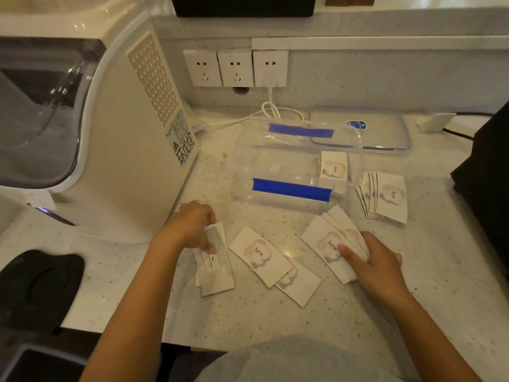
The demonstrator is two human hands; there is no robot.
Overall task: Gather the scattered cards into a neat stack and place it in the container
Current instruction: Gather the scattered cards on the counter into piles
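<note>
the clear container (296,164) with its two blue latches is sitting open on the speckled tabletop (275,321), and everything else is lying around it. inside the container, at its right end, a few cards (333,166) printed "love." are resting already. just outside its right wall a fanned bunch of cards (385,198) is lying on the tabletop, and behind the container its clear lid (360,130) is lying flat near the wall sockets (235,68).

in front of the container, toward the person, three more groups are spread out. the left hand (190,226) is closing its grip on a small pile of cards (214,264) in front of the container's left corner, fingers and thumb pinching the pile's far end (one of these cards is lying with a different printed side up). straight in front of the container two overlapping cards (275,267) are lying untouched, apart from both hands. in front of the container's right corner the right hand (377,267) is resting with fingers spread flat and unclenched, pressing down on a fan of cards (329,245), not gripping it.

to the left of the container a large white appliance (132,139) is standing, and a white cable (264,113) is running from a socket down behind the container.
</note>
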